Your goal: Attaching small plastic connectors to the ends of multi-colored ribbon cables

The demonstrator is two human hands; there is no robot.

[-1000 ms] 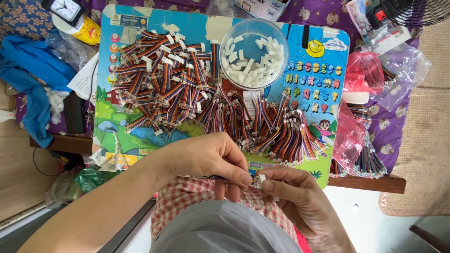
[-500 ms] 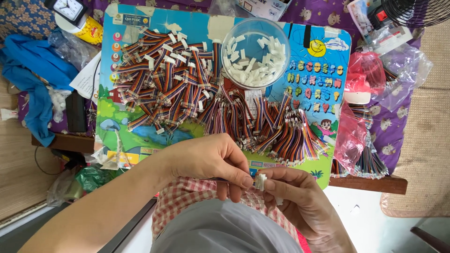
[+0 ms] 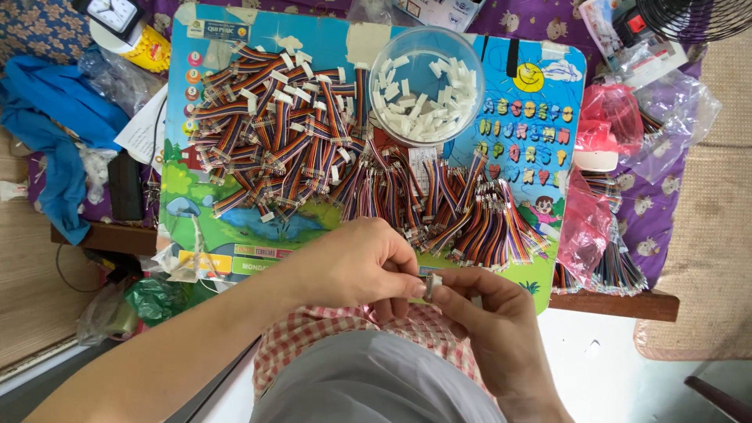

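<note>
My left hand point(image 3: 356, 262) and my right hand point(image 3: 489, 321) meet above my lap, just below the board's near edge. Between their fingertips they pinch a small white connector point(image 3: 432, 286) with a short multicoloured ribbon cable, mostly hidden by the fingers. On the colourful picture board point(image 3: 548, 102) lies a pile of ribbon cables with white connectors fitted point(image 3: 274, 137) at the left. A second heap of ribbon cables point(image 3: 454, 211) lies in the middle, close to my hands. A clear round bowl point(image 3: 427, 86) holds several loose white connectors.
A blue cloth point(image 3: 55, 133) lies at the left beside a clock point(image 3: 113, 14). Pink and clear plastic bags point(image 3: 611, 149) with more cables sit at the right on a purple cloth. A fan point(image 3: 689, 16) is at top right. My checked clothing point(image 3: 329, 337) fills the bottom.
My hands have stayed together at the same spot; the fingers shifted slightly on the connector. Nothing on the board has moved.
</note>
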